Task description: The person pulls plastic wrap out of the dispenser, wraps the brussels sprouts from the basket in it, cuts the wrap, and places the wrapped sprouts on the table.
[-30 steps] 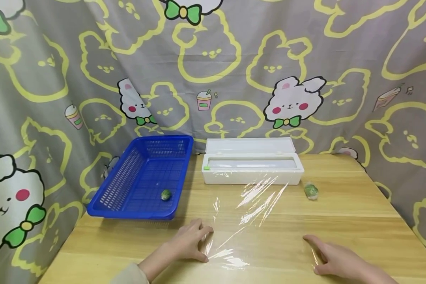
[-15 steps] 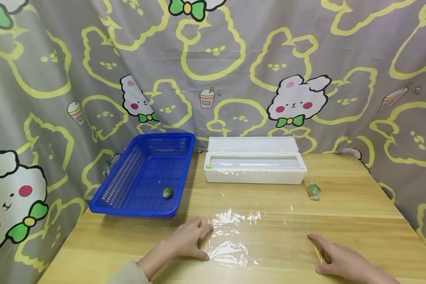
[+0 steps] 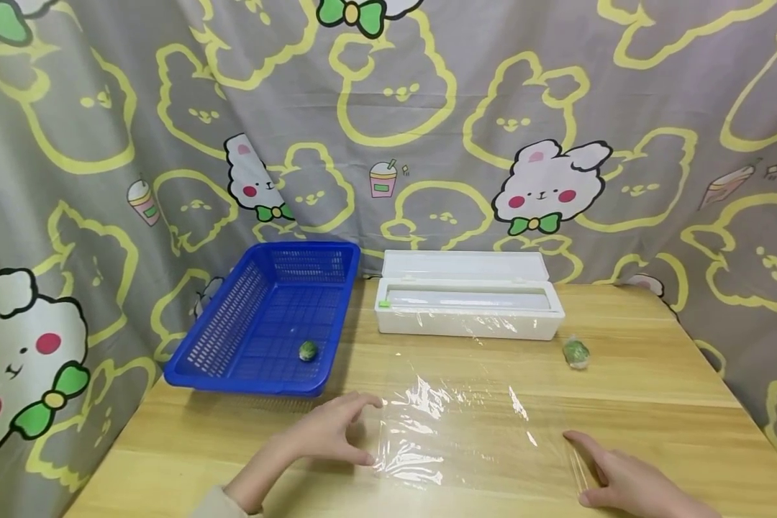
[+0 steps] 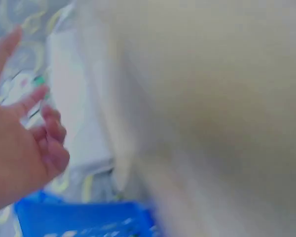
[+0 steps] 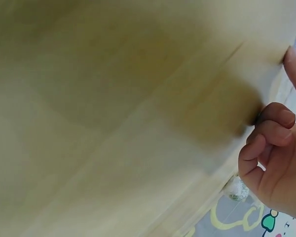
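Film (image 3: pixel 421 432) extended from the white box (image 3: pixel 469 327), lid raised, over the worktop (image 3: pixel 667 396), lying between the two hands. The left hand (image 3: pixel 326 429), its grip slack with thumb and index finger spread, was at the film's left edge. The right hand (image 3: pixel 618 476) was at the right edge, index finger extended; whether its grip pinched the film could not be told. One green ball (image 3: pixel 308 351) lay inside the blue basket (image 3: pixel 242 383), another (image 3: pixel 577 353) near the box's right end.

Table (image 3: pixel 660 378): pale, wood-grain top. Curtain (image 3: pixel 388 122): grey, yellow animal-outline and white rabbit print, hung behind table and along both its sides.
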`<action>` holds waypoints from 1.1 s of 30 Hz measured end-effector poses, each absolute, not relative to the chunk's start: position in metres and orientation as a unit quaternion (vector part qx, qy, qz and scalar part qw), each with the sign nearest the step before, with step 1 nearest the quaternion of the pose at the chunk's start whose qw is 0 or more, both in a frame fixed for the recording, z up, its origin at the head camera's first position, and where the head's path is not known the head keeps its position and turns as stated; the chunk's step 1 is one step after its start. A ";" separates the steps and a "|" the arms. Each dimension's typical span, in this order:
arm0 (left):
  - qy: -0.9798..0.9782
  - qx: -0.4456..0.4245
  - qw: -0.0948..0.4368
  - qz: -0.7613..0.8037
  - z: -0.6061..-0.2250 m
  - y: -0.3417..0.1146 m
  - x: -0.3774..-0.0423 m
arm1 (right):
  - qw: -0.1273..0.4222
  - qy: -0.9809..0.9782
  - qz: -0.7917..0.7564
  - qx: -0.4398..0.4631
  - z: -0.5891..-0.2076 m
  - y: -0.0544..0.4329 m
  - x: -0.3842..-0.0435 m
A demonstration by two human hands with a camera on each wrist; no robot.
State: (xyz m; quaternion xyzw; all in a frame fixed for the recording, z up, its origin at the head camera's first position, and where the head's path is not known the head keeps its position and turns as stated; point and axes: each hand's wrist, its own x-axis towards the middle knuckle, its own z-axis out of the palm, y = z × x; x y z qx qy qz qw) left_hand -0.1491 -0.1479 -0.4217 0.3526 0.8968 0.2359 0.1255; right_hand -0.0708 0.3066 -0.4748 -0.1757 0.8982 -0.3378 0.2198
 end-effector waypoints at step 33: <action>0.896 0.307 0.060 0.315 -0.399 -0.243 -0.240 | 0.208 0.922 -0.281 -0.167 -0.477 0.307 -0.077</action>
